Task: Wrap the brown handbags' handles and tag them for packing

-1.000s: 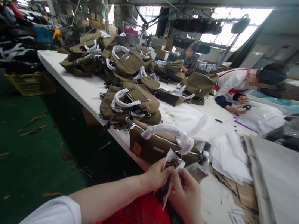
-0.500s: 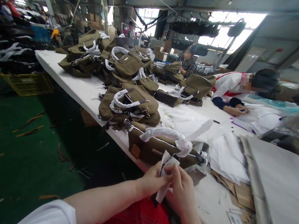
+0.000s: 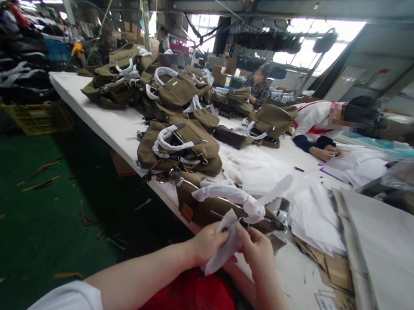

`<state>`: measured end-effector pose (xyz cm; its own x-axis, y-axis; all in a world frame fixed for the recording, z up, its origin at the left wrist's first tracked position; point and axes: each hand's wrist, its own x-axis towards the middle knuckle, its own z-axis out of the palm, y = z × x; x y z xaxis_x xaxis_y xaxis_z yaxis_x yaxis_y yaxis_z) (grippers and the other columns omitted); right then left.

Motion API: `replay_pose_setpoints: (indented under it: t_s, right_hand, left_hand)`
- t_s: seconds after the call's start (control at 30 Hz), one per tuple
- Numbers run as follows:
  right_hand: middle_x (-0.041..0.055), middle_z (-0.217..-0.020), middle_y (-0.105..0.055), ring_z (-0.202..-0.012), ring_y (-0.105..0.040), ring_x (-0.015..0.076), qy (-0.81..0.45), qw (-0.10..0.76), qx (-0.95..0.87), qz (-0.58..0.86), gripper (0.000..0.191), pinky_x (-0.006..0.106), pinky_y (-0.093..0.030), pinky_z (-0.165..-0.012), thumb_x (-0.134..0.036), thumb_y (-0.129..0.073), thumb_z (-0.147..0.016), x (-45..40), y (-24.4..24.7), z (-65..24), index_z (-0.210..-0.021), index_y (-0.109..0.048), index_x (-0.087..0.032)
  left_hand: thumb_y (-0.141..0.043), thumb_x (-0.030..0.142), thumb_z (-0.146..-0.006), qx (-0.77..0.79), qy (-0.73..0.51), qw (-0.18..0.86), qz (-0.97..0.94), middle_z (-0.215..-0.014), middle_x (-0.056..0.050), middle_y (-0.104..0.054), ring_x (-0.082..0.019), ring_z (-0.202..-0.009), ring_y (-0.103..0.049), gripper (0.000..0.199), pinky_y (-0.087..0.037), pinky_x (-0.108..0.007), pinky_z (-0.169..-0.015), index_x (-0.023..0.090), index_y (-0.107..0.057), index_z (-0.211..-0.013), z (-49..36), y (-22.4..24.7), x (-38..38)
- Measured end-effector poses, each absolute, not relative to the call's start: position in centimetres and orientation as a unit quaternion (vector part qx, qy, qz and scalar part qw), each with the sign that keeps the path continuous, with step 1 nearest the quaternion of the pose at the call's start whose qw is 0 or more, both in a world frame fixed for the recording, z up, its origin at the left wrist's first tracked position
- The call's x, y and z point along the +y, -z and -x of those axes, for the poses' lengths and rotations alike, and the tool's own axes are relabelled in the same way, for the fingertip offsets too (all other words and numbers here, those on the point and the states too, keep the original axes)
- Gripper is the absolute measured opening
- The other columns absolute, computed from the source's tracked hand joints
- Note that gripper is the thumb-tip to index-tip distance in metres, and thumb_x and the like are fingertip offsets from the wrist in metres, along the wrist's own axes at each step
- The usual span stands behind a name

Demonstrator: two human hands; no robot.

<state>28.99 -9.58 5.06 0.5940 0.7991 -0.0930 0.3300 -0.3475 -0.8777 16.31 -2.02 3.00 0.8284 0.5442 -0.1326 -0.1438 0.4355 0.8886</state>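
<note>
My left hand (image 3: pixel 208 244) is closed on a white paper strip (image 3: pixel 224 247), its thumb pressed on the strip's face. On the strip's right side, my right hand (image 3: pixel 256 246) pinches the same strip near its upper edge. Just beyond my fingers lies an olive bag (image 3: pixel 200 200) with a silver zipper. Its handle (image 3: pixel 224 193) is wrapped in white material, with a loose white end sticking up to the right. A small dark spot shows on the strip beside my left thumb.
More olive bags (image 3: pixel 180 145) are piled along the white table (image 3: pixel 105 126). White sheets (image 3: pixel 312 219) and cardboard (image 3: pixel 340 270) lie to the right. Across the table a person (image 3: pixel 314 125) leans over white sheets. A yellow crate (image 3: pixel 37 119) stands on the floor at left.
The paper strip has turned and now shows a broader face, its lower end swung left. My left hand has shifted slightly left, and my right hand slightly right.
</note>
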Motion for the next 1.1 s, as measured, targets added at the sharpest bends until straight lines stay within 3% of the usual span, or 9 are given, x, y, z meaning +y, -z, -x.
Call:
replay_pose_setpoints:
  t_s: [0.1, 0.2, 0.3, 0.4, 0.57, 0.73, 0.87, 1.0, 1.1]
  right_hand:
    - [0.0024, -0.055, -0.06, -0.053, -0.053, 0.017, -0.25, 0.447, -0.347, 0.786, 0.046, 0.026, -0.036, -0.05, -0.06, -0.057, -0.075, -8.9, -4.7, -29.1, -0.07, -0.068, -0.015]
    - [0.0028, -0.062, -0.065, -0.061, -0.056, 0.0191, -0.224, 0.456, -0.331, 0.795, 0.041, 0.027, -0.039, -0.055, -0.052, -0.06, -0.072, -8.5, -4.5, -29.2, -0.078, -0.072, -0.014]
    - [0.0024, -0.061, -0.064, -0.058, -0.055, 0.0181, -0.233, 0.473, -0.328, 0.784, 0.04, 0.027, -0.039, -0.054, -0.051, -0.059, -0.072, -8.3, -4.1, -29.4, -0.078, -0.071, -0.013]
    - [0.0024, -0.059, -0.062, -0.051, -0.05, 0.0158, -0.256, 0.499, -0.323, 0.762, 0.048, 0.027, -0.037, -0.048, -0.059, -0.055, -0.075, -8.2, -3.8, -29.4, -0.079, -0.068, -0.013]
    - [0.0026, -0.056, -0.06, -0.047, -0.05, 0.0161, -0.258, 0.511, -0.327, 0.752, 0.055, 0.028, -0.036, -0.044, -0.071, -0.049, -0.078, -8.4, -4.7, -28.9, -0.072, -0.062, -0.017]
    - [0.0087, -0.072, -0.071, -0.067, -0.065, 0.0257, -0.158, 0.392, -0.386, 0.82, 0.054, 0.032, -0.045, -0.059, -0.071, -0.055, -0.077, -8.5, -6.3, -28.0, -0.082, -0.066, -0.018]
    - [0.0109, -0.084, -0.073, -0.079, -0.068, 0.0287, -0.169, 0.342, -0.394, 0.836, 0.057, 0.034, -0.047, -0.068, -0.071, -0.063, -0.071, -8.5, -6.6, -27.8, -0.091, -0.066, -0.018]
    - [0.0097, -0.085, -0.073, -0.078, -0.066, 0.0265, -0.171, 0.374, -0.409, 0.815, 0.05, 0.034, -0.046, -0.068, -0.065, -0.053, -0.082, -8.9, -6.0, -28.6, -0.091, -0.067, -0.018]
    - [0.0083, -0.079, -0.071, -0.07, -0.063, 0.0233, -0.194, 0.426, -0.409, 0.783, 0.051, 0.031, -0.044, -0.061, -0.062, -0.048, -0.085, -9.1, -5.2, -29.4, -0.094, -0.068, -0.017]
  left_hand:
    - [-0.044, 0.039, -0.093, 0.233, -0.238, 0.652, -0.682, -0.103, -0.013, -0.071, -0.027, -0.095, -0.068, 0.039, -0.052, -0.043, -0.088, 0.015, -0.059, -0.119, -15.4, -4.2, -1.9]
    - [-0.037, 0.027, -0.095, 0.242, -0.229, 0.413, -0.848, -0.125, -0.016, -0.063, -0.029, -0.115, -0.06, 0.048, -0.046, -0.043, -0.101, 0.015, -0.044, -0.141, -14.6, -5.3, -2.2]
    - [-0.037, 0.017, -0.091, 0.255, -0.147, 0.249, -0.923, -0.125, -0.022, -0.06, -0.033, -0.111, -0.061, 0.061, -0.05, -0.044, -0.093, 0.006, -0.027, -0.15, -14.7, -5.8, -2.8]
    - [-0.038, 0.013, -0.09, 0.274, -0.086, 0.175, -0.942, -0.113, -0.022, -0.062, -0.031, -0.097, -0.064, 0.065, -0.053, -0.039, -0.08, 0.006, -0.022, -0.152, -15.4, -5.6, -3.3]
    - [-0.05, 0.014, -0.085, 0.278, -0.096, 0.223, -0.929, -0.109, -0.028, -0.061, -0.037, -0.094, -0.063, 0.072, -0.051, -0.042, -0.076, 0.002, -0.024, -0.151, -16.2, -4.2, -3.7]
    - [-0.049, 0.014, -0.086, 0.273, -0.147, 0.237, -0.92, -0.1, -0.028, -0.062, -0.038, -0.087, -0.062, 0.058, -0.049, -0.045, -0.072, 0.001, -0.042, -0.142, -16.2, -3.9, -4.1]
    - [-0.051, 0.009, -0.082, 0.24, -0.114, 0.195, -0.944, -0.097, -0.033, -0.063, -0.042, -0.085, -0.062, 0.048, -0.048, -0.046, -0.069, -0.006, -0.055, -0.127, -16.5, -4.6, -4.6]
    - [-0.045, 0.013, -0.087, 0.261, -0.142, 0.245, -0.923, -0.101, -0.03, -0.064, -0.038, -0.086, -0.065, 0.051, -0.048, -0.044, -0.073, -0.002, -0.049, -0.135, -16.1, -5.1, -4.5]
    - [-0.048, 0.026, -0.091, 0.246, -0.204, 0.367, -0.874, -0.113, -0.023, -0.065, -0.035, -0.097, -0.065, 0.048, -0.046, -0.043, -0.088, 0.01, -0.051, -0.136, -15.3, -5.4, -2.9]
